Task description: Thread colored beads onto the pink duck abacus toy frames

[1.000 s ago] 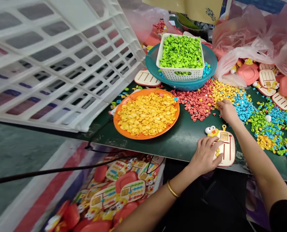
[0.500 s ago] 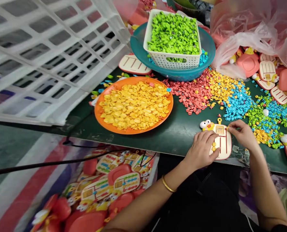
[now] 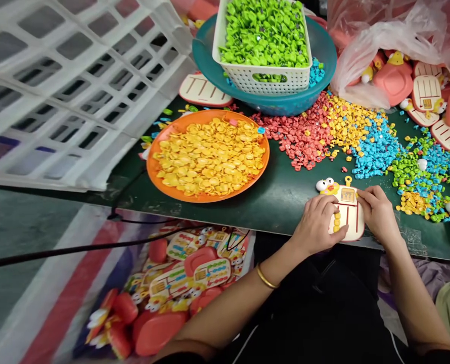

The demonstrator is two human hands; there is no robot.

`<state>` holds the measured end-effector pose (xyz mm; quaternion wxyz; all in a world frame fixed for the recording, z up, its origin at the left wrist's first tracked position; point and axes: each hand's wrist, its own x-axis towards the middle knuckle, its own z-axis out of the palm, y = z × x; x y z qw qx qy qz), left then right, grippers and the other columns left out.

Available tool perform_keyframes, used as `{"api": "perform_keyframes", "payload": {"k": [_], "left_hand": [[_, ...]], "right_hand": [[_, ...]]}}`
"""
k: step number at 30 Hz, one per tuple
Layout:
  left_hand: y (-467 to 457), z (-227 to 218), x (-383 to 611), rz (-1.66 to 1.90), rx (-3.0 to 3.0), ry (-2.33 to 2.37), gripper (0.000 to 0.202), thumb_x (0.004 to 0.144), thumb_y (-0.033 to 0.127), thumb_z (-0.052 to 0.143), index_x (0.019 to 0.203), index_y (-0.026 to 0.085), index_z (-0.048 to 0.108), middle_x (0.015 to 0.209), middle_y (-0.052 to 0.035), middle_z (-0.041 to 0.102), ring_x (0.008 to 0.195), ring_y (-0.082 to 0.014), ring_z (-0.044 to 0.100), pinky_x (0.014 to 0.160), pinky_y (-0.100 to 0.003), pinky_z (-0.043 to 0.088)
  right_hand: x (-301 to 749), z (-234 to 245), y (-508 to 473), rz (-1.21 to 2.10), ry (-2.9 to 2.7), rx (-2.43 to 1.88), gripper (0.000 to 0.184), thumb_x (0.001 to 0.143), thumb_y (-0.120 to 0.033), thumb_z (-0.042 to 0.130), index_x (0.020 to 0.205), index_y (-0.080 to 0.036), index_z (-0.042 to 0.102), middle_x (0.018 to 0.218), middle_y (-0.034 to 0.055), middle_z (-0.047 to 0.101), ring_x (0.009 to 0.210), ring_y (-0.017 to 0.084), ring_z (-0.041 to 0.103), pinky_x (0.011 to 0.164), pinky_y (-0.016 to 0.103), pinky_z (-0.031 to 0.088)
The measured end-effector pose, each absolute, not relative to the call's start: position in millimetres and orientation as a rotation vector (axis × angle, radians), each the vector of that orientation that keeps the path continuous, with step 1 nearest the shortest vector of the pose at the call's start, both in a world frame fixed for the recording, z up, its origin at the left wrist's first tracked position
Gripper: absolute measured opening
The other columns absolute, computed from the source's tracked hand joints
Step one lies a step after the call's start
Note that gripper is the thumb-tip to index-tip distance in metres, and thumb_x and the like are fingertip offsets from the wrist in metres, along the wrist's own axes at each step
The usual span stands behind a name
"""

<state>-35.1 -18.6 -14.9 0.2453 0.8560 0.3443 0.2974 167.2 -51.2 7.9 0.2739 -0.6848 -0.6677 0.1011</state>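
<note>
Now, right hand [image 3: 378, 215] returned, touching toy board [image 3: 348, 216]

Cream toy board [image 3: 348, 215], gripped between the left hand [image 3: 318, 225] and right hand [image 3: 378, 215], was striped with red vertical lines and carried a column of yellow beads and a yellow duck head with white eyes. A gold bangle [image 3: 266, 278] circled the left wrist. Just beyond the grip, a red pile [image 3: 301, 139], yellow pile [image 3: 346, 124], blue pile [image 3: 374, 151] and green pile [image 3: 405, 169] patched the dark green table [image 3: 285, 197]. Left of the grip, an orange plate [image 3: 208, 198] held yellow pieces [image 3: 210, 154]. Beyond it, a white basket [image 3: 270, 81] of lime green pieces [image 3: 265, 33] sat in a teal bowl [image 3: 210, 65].
</note>
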Motion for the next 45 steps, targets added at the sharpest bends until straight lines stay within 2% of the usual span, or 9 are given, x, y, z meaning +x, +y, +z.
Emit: {"api": "perform_keyframes", "payload": {"k": [9,12,18,21,24,28,34,41,45], "left_hand": [[-18,-18,-33,0.797,2.339,0.947,0.032,0.084,0.045,0.066,0.099,0.020,0.053,0.118,-0.0122,0.060,0.114,-0.0298,0.052,0.098,-0.045,0.043],[-18,-18,-33,0.781,2.345,0.962,0.033,0.082,0.043,0.068,0.100,0.018,0.054,0.118,-0.0131,0.061,0.115,-0.0304,0.052,0.097,-0.045,0.043],[-18,-11,-33,0.685,2.460,0.907,0.047,0.090,0.041,0.059,0.133,0.022,0.054,0.139,-0.0099,0.058,0.126,-0.0306,0.048,0.106,-0.049,0.033],[-18,-11,-33,0.657,2.473,0.874,0.046,0.093,0.041,0.055,0.136,0.024,0.054,0.138,-0.0076,0.061,0.127,-0.0297,0.049,0.109,-0.050,0.028],[-17,-13,-34,0.707,2.436,0.896,0.047,0.092,0.044,0.056,0.132,0.019,0.057,0.131,-0.0111,0.063,0.123,-0.0289,0.053,0.110,-0.049,0.029],[-16,-12,-35,0.747,2.420,0.875,0.048,0.092,0.045,0.057,0.130,0.016,0.057,0.125,-0.0128,0.063,0.120,-0.0284,0.054,0.111,-0.047,0.030],[-16,-11,-34,0.732,2.397,0.904,0.038,0.089,0.044,0.059,0.117,0.017,0.059,0.123,-0.0123,0.062,0.121,-0.0286,0.053,0.111,-0.048,0.032],[-14,-13,-34,0.735,2.405,0.908,0.036,0.089,0.045,0.057,0.113,0.018,0.059,0.124,-0.0128,0.062,0.121,-0.0286,0.053,0.111,-0.049,0.031],[-15,-7,-34,0.657,2.447,0.920,0.047,0.090,0.042,0.057,0.132,0.020,0.054,0.131,-0.0121,0.061,0.122,-0.0294,0.053,0.105,-0.049,0.033]], "right_hand": [[155,5,-60,0.450,-1.885,-1.545,0.031,0.096,-0.019,0.045,0.106,-0.026,0.074,0.104,0.0078,0.069,0.099,0.021,0.064,0.086,0.034,0.054],[159,4,-30,0.372,-1.668,-1.660,0.025,0.094,-0.024,0.050,0.099,-0.024,0.075,0.097,0.0070,0.071,0.091,0.021,0.066,0.085,0.035,0.053],[173,7,18,0.196,-1.706,-2.075,0.025,0.090,-0.020,0.053,0.099,-0.019,0.076,0.098,0.0105,0.069,0.087,0.023,0.063,0.077,0.034,0.048],[178,11,13,0.195,-1.767,-2.098,0.027,0.090,-0.019,0.051,0.100,-0.021,0.075,0.101,0.0100,0.068,0.087,0.023,0.062,0.073,0.033,0.046],[186,13,-3,0.291,-1.679,-1.956,0.021,0.090,-0.024,0.054,0.095,-0.020,0.074,0.095,0.0079,0.068,0.081,0.021,0.060,0.074,0.033,0.047],[189,9,-23,0.643,-1.490,-1.818,0.019,0.087,-0.033,0.060,0.095,-0.019,0.072,0.083,0.0030,0.067,0.062,0.016,0.053,0.061,0.030,0.046],[171,4,-44,0.357,-1.694,-1.776,0.023,0.093,-0.025,0.053,0.096,-0.021,0.075,0.097,0.0086,0.063,0.091,0.021,0.062,0.082,0.035,0.052],[153,0,-63,0.466,-1.780,-1.542,0.030,0.096,-0.020,0.047,0.110,-0.028,0.072,0.103,0.0064,0.070,0.096,0.020,0.066,0.084,0.035,0.056],[177,-2,-22,0.195,-1.571,-1.823,0.022,0.092,-0.028,0.055,0.100,-0.022,0.075,0.097,0.0092,0.066,0.091,0.024,0.062,0.082,0.040,0.053]]}}
